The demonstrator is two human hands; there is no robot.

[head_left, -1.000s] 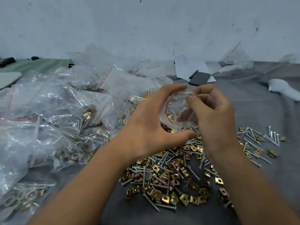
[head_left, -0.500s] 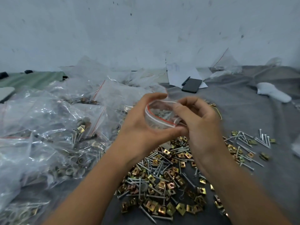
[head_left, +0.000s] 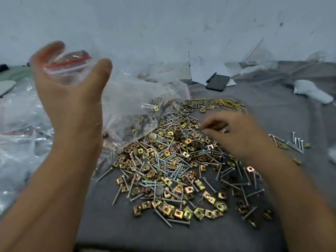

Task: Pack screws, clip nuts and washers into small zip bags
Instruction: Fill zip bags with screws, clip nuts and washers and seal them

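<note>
My left hand is raised at the upper left, blurred. It holds a small clear zip bag with a red strip in its cupped fingers, the thumb standing apart. My right hand hovers low over the far right side of a heap of silver screws, brass clip nuts and grey washers on the grey cloth. Its fingers bend down toward the heap, and nothing is plainly held in them.
Filled clear bags pile up on the left. A larger open bag spills washers onto the heap. A black phone on white paper lies at the back, a white object far right, and loose screws at right.
Both hands held the small bag together over the heap. Now my left hand has swung it up and left alone, and my right hand has dropped to the heap.
</note>
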